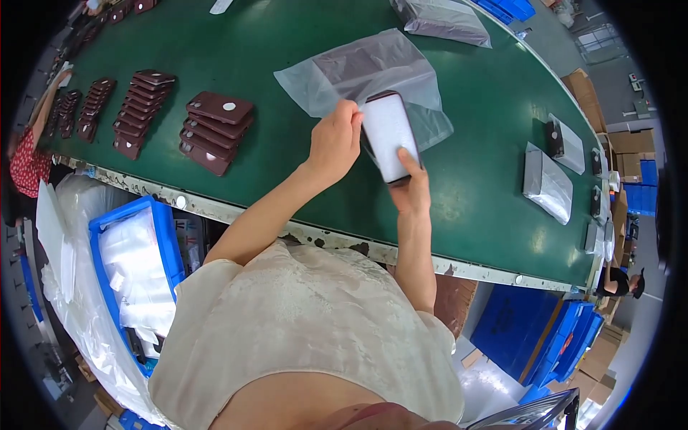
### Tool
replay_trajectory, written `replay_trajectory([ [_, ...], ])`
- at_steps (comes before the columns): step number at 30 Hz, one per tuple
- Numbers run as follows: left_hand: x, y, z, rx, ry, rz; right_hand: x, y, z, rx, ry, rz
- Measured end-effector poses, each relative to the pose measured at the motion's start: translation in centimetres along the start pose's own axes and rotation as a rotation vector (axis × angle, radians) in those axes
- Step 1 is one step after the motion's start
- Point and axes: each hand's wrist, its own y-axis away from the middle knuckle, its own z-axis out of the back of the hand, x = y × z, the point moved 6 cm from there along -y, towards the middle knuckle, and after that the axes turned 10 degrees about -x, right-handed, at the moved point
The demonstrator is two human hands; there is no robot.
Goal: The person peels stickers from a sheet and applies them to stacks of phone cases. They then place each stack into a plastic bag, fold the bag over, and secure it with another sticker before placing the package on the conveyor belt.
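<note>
A dark-edged phone case (388, 136) with a white inner face is held up over the green table. My right hand (411, 183) grips its lower end, the thumb lying on the white face. At the upper left edge of the case, my left hand (335, 140) is closed in a pinch; its fingertips are partly hidden. Just beyond both hands lies a clear plastic bag (430, 82) with dark brown pieces inside. To the left, a fanned stack of dark brown cases (218, 107), some with a pale round spot, rests on the table.
More brown case stacks (143, 107) run along the left side of the green table (287, 193). Another filled bag (448, 21) lies at the far edge. Wrapped packs (548, 183) stand at the right. A blue crate (172, 247) with plastic sheets sits below the near edge.
</note>
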Motion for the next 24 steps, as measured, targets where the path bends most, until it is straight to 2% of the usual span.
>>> replay_trajectory([
  [2, 0.2, -0.9, 0.6, -0.07, -0.013, 0.023, -1.8, -0.5, -1.0, 0.086, -0.051, -0.145],
  [3, 0.3, -1.2, 0.6, -0.074, -0.011, 0.019, -2.2, -0.5, -1.4, 0.09, -0.051, -0.141],
  [6, -0.2, -0.7, 1.5, -0.219, -0.014, -0.289, -3.3, 0.2, -1.5, 0.021, 0.146, 0.012],
  [7, 0.2, -0.4, 1.6, -0.22, -0.014, -0.287, -3.6, 0.6, -1.9, 0.021, 0.148, 0.011],
  [10, 0.9, 0.9, 2.0, -0.21, 0.06, -0.371, -1.2, 3.1, -3.6, -0.057, 0.663, 0.691],
  [14, 1.6, 1.4, 3.1, -0.2, 0.057, -0.427, -2.1, 4.5, -4.4, -0.045, 0.74, 0.848],
  [19, 2.1, 2.2, 3.5, -0.174, 0.014, -0.494, -3.3, 4.8, -4.7, -0.036, 0.733, 0.839],
  [22, 1.8, 3.2, 2.7, -0.093, 0.062, -0.576, -4.2, 4.1, -5.9, -0.027, 0.853, 0.992],
  [24, 3.1, 4.3, 2.3, -0.071, 0.057, -0.556, -5.6, 3.6, -6.1, -0.04, 0.858, 1.02],
])
